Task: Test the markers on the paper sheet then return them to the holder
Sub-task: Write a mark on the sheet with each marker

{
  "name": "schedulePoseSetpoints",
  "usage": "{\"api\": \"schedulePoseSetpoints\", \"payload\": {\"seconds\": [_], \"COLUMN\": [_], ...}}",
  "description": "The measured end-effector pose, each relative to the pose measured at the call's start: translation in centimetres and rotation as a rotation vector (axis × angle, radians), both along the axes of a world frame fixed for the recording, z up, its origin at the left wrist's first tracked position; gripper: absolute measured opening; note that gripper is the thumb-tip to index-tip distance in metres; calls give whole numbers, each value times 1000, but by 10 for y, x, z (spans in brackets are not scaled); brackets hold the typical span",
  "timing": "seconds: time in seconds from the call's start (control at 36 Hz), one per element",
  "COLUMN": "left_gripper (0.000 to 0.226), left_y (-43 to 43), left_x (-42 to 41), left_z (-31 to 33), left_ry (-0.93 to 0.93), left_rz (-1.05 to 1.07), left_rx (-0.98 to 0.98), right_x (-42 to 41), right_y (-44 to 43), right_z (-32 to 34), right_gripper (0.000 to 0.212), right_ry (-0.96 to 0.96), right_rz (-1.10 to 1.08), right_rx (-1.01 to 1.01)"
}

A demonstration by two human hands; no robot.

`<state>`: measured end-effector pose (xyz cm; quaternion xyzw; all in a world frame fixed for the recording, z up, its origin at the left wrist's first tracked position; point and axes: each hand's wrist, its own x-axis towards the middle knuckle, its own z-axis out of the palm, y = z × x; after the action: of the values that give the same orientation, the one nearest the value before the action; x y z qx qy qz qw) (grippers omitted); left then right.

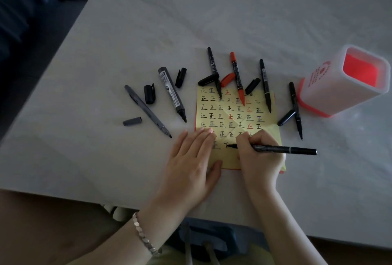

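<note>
A yellow paper sheet [235, 114] covered in rows of written marks lies on the table. My left hand [191, 163] presses flat on its lower left corner. My right hand [257, 156] grips a black marker [284, 149], its tip touching the sheet at a half-drawn mark. Several uncapped markers lie fanned around the sheet: a grey pen [147, 111], a thick grey marker [172, 94], black markers [214, 69] [265, 84] [295, 108] and a red marker [237, 77]. The white and red holder [331, 93] stands at the right with nothing showing inside.
Loose caps lie among the markers: a grey cap [132, 121], black caps [149, 94] [181, 77] [209, 79] [252, 86] [286, 117] and a red cap [227, 79]. The grey table [169, 20] ends close to my body. A blue bag [207, 239] sits below the edge.
</note>
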<state>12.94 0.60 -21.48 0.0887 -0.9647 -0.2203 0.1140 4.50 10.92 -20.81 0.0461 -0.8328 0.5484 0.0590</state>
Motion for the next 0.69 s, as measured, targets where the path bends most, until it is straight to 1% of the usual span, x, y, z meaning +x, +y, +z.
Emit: {"api": "schedulePoseSetpoints", "payload": {"seconds": [0.11, 0.22, 0.28, 0.36, 0.47, 0.69], "left_gripper": [45, 45, 45, 45, 44, 45], "left_y": [0, 0, 0, 0, 1, 0], "left_x": [0, 0, 0, 0, -1, 0], "left_z": [-1, -1, -1, 0, 1, 2], "left_ry": [-3, -4, -6, -7, -3, -10], "left_rz": [0, 0, 0, 4, 5, 1], "left_rx": [5, 7, 8, 15, 18, 10], "right_x": [0, 0, 0, 0, 0, 2], "right_y": [-1, 0, 0, 0, -2, -2], "right_z": [0, -1, -1, 0, 2, 4], "right_gripper": [35, 45, 46, 41, 33, 32], "right_ry": [16, 24, 13, -11, -3, -19], "right_rz": [11, -9, -10, 12, 30, 28], "right_rx": [13, -2, -14, -26, 9, 2]}}
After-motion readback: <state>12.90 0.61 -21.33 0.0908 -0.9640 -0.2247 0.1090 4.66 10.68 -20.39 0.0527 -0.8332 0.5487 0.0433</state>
